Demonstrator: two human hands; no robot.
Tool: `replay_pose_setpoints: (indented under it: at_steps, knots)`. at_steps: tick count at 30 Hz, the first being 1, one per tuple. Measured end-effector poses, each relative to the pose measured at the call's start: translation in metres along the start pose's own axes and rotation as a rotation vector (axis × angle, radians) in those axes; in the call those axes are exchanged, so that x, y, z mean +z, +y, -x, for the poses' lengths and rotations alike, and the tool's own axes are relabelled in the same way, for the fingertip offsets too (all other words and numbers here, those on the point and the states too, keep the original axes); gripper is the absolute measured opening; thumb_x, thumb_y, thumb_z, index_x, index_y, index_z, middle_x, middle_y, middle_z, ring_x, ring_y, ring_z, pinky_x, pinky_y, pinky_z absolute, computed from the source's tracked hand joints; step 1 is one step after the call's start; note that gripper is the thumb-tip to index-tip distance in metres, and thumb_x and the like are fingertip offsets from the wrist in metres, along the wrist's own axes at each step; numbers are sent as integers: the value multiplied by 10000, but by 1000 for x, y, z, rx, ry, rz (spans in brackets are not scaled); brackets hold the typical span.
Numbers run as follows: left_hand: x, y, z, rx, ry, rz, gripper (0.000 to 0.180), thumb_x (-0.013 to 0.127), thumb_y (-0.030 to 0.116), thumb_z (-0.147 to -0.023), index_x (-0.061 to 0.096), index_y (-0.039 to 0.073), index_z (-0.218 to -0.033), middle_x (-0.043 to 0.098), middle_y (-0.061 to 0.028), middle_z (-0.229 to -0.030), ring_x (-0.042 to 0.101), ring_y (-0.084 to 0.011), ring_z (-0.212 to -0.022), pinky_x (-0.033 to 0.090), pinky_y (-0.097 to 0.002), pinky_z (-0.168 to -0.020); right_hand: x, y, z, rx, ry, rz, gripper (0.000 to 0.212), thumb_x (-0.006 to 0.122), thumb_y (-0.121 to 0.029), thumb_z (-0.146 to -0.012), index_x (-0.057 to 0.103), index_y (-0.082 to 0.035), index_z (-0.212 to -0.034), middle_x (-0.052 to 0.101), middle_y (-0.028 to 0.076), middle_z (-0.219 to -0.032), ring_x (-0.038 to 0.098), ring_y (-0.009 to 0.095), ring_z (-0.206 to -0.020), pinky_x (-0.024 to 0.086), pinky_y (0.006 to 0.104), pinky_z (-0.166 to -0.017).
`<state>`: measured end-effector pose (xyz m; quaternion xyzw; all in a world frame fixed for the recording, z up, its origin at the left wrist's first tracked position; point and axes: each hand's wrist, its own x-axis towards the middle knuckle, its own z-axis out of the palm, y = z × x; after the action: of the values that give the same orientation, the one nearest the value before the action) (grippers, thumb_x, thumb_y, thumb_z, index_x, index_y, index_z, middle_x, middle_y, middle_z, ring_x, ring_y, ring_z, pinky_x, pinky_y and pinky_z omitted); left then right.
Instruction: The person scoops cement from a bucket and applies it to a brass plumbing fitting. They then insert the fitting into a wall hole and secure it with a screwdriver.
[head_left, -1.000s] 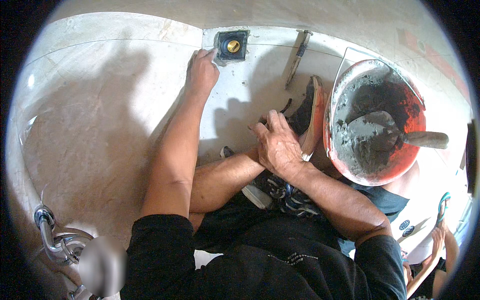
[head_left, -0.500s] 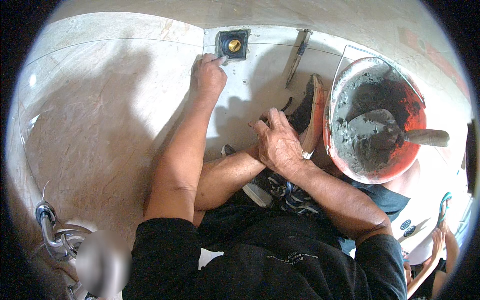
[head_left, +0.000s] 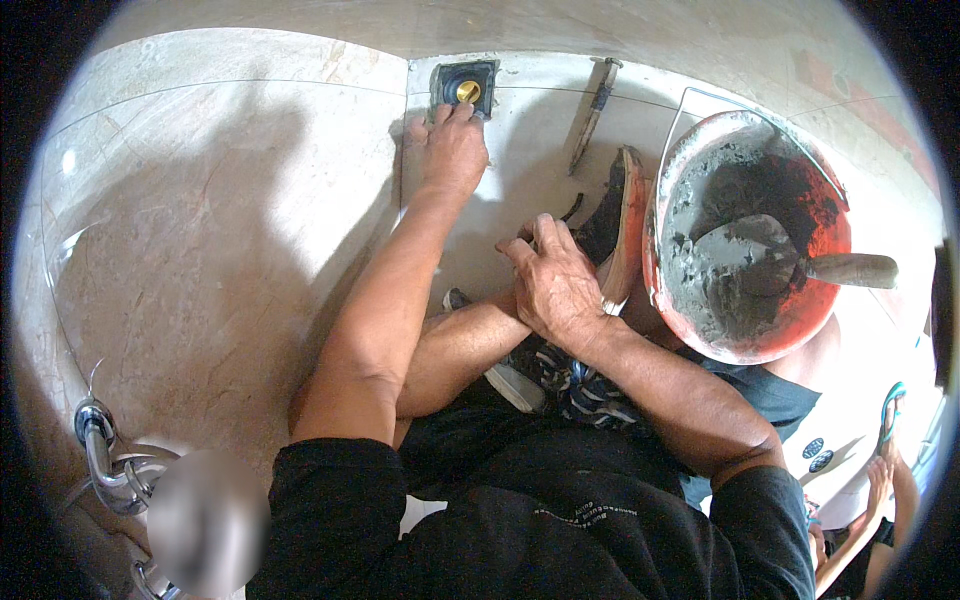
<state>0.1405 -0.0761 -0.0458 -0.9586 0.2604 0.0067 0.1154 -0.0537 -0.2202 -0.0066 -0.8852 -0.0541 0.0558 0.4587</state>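
My left hand (head_left: 455,152) reaches to the near edge of a square cut-out (head_left: 486,80) in the pale tile. Its thumb is apart from the fingers, whose tips touch the rim; I see nothing held. Inside the cut-out sits a dark fitting with a round brass-coloured piece (head_left: 467,92) at its middle. My right hand (head_left: 560,285) lies over my bent leg (head_left: 460,350), fingers loosely bent and spread, holding nothing. Grey dust coats its fingertips.
Right of me stands a red bucket (head_left: 840,315) of grey mortar, a trowel (head_left: 850,270) lying in it. A chisel-like tool (head_left: 594,115) rests near the wall. Chrome pipework (head_left: 95,435) is at lower left. Another person's arm (head_left: 850,545) shows at lower right.
My left hand has moved right along the cut-out's near edge, and its pointing finger is now beside the other fingers. My right hand stays on my leg.
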Motion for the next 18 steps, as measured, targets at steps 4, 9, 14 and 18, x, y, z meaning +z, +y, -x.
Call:
replay_pose_setpoints:
  at_steps: [4, 9, 14, 18]
  knots:
    - [3, -4, -4, 57, 5, 31, 216, 618, 84, -879, 802, 101, -990, 697, -80, -1199, 604, -259, -1176, 382, -540, -1013, 0, 0, 0, -1, 12, -10, 422, 638, -10, -775, 712, -41, -1189, 548, 186, -1156, 562, 382, -1117, 514, 456, -975]
    - [17, -9, -3, -216, 116, 348, 233, 634, 47, -848, 792, 85, -1015, 697, -102, -1111, 650, -303, -1102, 478, -451, -989, -1, -2, 0, 7, 8, -20, 426, 644, -12, -770, 710, -43, -1189, 548, 190, -1159, 563, 387, -1126, 510, 462, -972]
    - [29, -3, -1, -155, 182, 432, 259, 645, -24, -790, 785, 48, -995, 643, -118, -1096, 600, -338, -1136, 420, -576, -910, -2, -2, 0, 5, 8, -28, 425, 634, -3, -778, 706, -41, -1195, 552, 191, -1156, 567, 390, -1119, 510, 465, -973]
    - [30, 10, -6, -164, 189, 424, 248, 637, -22, -805, 787, 28, -996, 659, -158, -1109, 621, -367, -1121, 465, -548, -932, 0, 1, -1, -10, 26, -28, 425, 628, 1, -782, 705, -40, -1198, 552, 193, -1153, 569, 391, -1117, 515, 468, -969]
